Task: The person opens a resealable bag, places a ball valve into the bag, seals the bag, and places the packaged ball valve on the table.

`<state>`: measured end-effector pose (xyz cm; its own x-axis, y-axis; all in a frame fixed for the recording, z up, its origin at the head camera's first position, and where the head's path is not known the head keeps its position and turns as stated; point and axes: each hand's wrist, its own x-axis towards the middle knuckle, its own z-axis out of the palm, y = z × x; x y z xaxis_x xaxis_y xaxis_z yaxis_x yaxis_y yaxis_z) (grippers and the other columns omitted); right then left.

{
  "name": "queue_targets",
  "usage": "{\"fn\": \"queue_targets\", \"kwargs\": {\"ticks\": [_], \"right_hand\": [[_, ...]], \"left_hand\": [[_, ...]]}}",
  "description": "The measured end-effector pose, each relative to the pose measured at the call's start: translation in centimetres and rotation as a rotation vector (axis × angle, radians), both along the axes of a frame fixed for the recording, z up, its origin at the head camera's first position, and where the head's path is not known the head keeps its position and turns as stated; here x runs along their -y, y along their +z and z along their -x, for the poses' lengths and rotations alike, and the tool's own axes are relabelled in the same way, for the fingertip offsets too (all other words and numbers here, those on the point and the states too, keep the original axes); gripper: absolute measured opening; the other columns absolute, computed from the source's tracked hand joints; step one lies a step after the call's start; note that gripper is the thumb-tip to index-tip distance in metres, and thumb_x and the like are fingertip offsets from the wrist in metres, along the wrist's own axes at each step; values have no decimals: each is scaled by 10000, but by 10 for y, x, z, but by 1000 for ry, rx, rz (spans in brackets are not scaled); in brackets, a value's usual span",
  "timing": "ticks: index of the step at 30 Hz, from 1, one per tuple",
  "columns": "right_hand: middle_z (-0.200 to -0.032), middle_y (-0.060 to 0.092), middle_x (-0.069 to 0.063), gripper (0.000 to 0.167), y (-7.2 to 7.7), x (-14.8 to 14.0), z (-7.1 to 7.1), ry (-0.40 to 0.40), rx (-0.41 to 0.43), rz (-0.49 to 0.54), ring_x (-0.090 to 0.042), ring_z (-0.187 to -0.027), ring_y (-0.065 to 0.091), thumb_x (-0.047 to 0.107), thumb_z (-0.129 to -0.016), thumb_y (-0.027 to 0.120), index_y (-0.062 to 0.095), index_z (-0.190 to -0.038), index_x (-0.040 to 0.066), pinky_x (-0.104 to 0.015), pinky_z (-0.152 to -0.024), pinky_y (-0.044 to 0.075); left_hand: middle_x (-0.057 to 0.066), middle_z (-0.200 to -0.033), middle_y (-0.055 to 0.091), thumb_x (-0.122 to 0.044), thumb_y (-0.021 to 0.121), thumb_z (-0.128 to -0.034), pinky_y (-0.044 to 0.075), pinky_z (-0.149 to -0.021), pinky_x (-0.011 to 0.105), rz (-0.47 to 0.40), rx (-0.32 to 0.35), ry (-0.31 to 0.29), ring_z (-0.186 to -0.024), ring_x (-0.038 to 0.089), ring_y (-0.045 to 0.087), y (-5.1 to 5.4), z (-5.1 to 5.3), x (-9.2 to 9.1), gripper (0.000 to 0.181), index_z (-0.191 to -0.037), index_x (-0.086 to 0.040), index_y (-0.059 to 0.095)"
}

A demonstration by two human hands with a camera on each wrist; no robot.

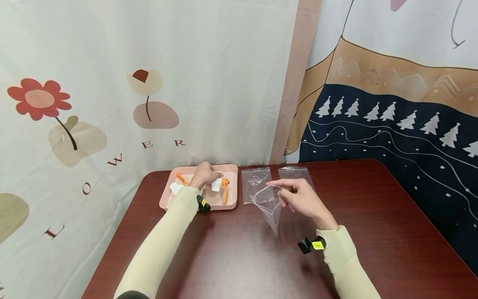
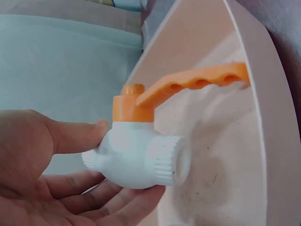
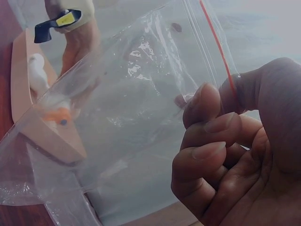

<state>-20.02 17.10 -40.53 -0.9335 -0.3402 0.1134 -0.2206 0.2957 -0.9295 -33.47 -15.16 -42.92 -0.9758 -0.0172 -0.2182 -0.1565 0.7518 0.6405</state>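
My left hand (image 1: 203,176) reaches into a pink tray (image 1: 232,199). In the left wrist view it holds a white plastic ball valve (image 2: 134,155) with an orange lever handle (image 2: 188,80), thumb on one side and fingers beneath. The lever's end meets the tray wall. To the right, my right hand (image 1: 301,197) pinches the rim of a clear zip bag (image 1: 271,211) between thumb and fingers. This bag hangs above the table with its mouth spread apart; a red zip line shows in the right wrist view.
Another white valve (image 1: 175,188) with an orange handle (image 1: 181,178) lies in the tray's left part, partly hidden by my left arm. Two more clear zip bags lie flat on the table, one left (image 1: 248,182) and one right (image 1: 298,171). A printed curtain (image 1: 224,83) stands behind the table.
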Motion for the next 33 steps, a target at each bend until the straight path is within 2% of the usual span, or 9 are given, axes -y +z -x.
{"fn": "queue_targets", "kwargs": {"ticks": [3,7,9,14,19,24,29,33], "right_hand": [[-650,585,-69,381,0,0,1,-2,2,1,-120,-536,482,29,-985,546,740,-1240,235,-242,-438,410],[-649,588,-65,373,-1,-1,2,-2,6,5,-122,-540,489,15,-979,545,735,-1254,181,-238,-438,410],[-650,588,-67,366,-1,-1,2,0,5,4,-123,-542,492,12,-979,543,726,-1267,144,-238,-439,410],[-657,585,-82,355,-2,-2,3,3,-5,-7,-125,-539,491,14,-984,539,717,-1276,111,-241,-441,411],[-655,586,-76,367,-2,-2,3,-2,-3,-6,-121,-538,490,6,-976,544,734,-1251,159,-236,-438,404],[-655,586,-68,377,-1,-1,3,-7,14,4,-120,-547,498,6,-963,544,742,-1227,187,-233,-446,405],[-658,581,-76,366,-2,0,3,3,20,2,-119,-552,498,7,-969,531,725,-1258,120,-233,-452,403],[-660,579,-80,361,-2,0,3,7,27,0,-123,-560,500,11,-976,530,712,-1276,93,-232,-453,403]], "left_hand": [[97,-945,620,-230,731,-933,509,-695,329,-13,-71,-8,-787,190,561,2,-2,0,227,-849,-35,649],[164,-1133,671,-212,720,-949,503,-761,319,-52,-146,-9,-956,249,608,6,-3,1,286,-1127,12,704],[181,-1170,670,-202,716,-954,511,-795,329,-87,-164,-6,-1003,269,615,8,-3,3,327,-1197,15,687],[180,-1120,697,-200,720,-949,518,-793,329,-149,-231,-18,-978,273,638,13,-5,7,311,-1180,6,690],[162,-1135,708,-232,730,-953,518,-828,340,-209,-283,-30,-1026,281,655,20,-12,12,339,-1214,-22,678],[134,-1171,700,-262,718,-966,518,-877,362,-246,-290,-32,-1086,275,651,28,-22,17,352,-1257,-72,665],[86,-1192,695,-311,722,-964,508,-946,406,-290,-286,-24,-1144,266,649,40,-35,16,355,-1268,-136,664],[57,-1208,696,-349,732,-957,516,-960,426,-312,-306,-28,-1186,258,664,51,-44,13,368,-1273,-174,665]]}}
